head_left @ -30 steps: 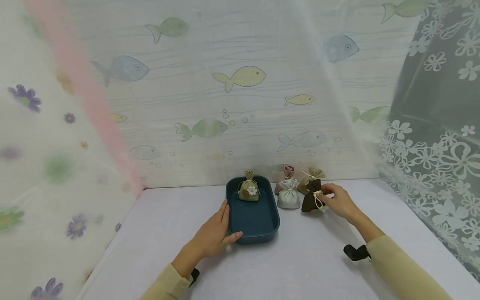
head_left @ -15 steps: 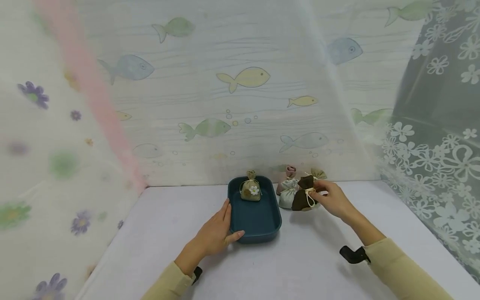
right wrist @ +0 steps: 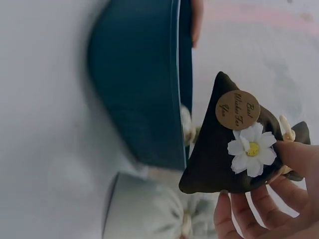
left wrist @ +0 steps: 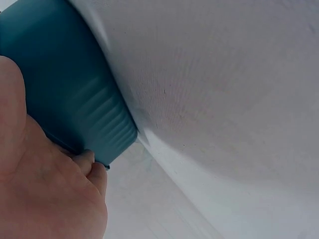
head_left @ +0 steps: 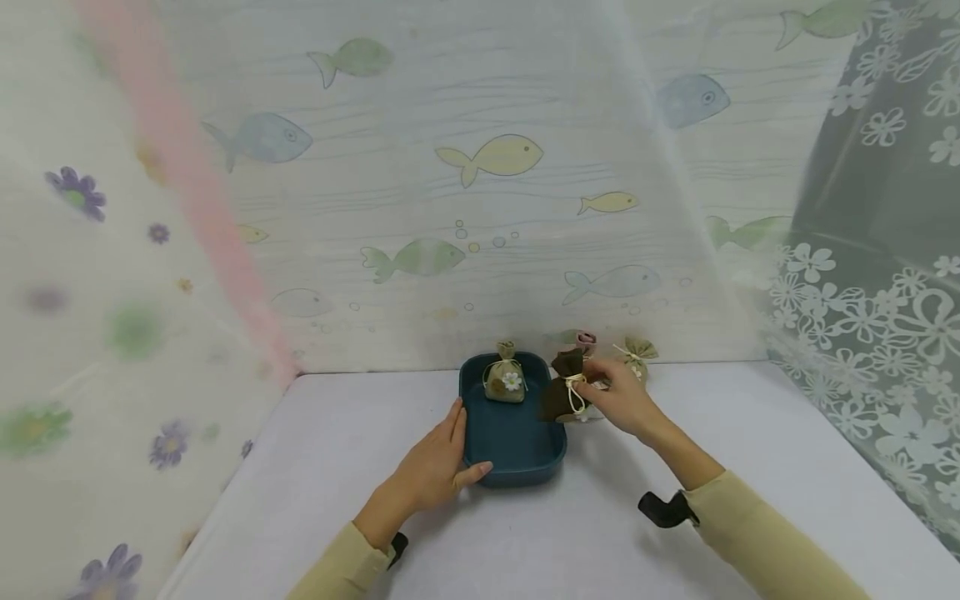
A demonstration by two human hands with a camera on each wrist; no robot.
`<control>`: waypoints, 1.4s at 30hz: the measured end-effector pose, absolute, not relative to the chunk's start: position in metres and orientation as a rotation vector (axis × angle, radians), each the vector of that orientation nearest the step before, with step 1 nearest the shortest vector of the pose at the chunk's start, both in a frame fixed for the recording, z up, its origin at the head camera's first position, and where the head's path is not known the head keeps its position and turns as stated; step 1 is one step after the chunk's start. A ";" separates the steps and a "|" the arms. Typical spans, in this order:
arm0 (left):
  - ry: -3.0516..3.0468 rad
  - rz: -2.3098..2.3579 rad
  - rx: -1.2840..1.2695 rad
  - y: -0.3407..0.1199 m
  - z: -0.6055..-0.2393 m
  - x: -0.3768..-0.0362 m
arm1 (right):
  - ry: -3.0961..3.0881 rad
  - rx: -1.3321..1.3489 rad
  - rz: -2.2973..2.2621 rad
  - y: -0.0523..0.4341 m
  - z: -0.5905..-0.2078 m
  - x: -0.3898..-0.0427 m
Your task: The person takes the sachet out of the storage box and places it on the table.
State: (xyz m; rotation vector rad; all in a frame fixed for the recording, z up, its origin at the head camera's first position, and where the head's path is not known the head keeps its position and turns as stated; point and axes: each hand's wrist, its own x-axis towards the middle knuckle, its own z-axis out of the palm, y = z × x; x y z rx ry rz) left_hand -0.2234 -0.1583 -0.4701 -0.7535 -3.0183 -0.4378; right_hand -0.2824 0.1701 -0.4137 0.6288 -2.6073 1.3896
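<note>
Head view: right hand (head_left: 626, 402) pinches the tied neck of the brown pouch (head_left: 561, 398), lifted over the blue tray's (head_left: 512, 450) right rim, hiding the pouches behind. Only the right wrist view shows its daisy and round tag. Left hand (head_left: 431, 467), fingers straight, presses the tray's left wall; a tan pouch (head_left: 506, 382) sits inside.

A round tag (right wrist: 238, 110) on the brown pouch (right wrist: 224, 154) bears script, seemingly "Best Wishes For You"; barely legible.
</note>
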 end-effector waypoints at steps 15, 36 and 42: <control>-3.034 -0.407 -0.734 -0.157 -0.470 -0.221 | -2.616 0.529 1.512 0.105 -0.420 -0.301; -3.034 -0.373 -0.722 -0.158 -0.469 -0.221 | -2.653 0.535 1.416 0.043 -0.450 -0.322; -3.029 -0.399 -0.739 -0.159 -0.471 -0.222 | -2.665 0.638 1.358 0.042 -0.456 -0.320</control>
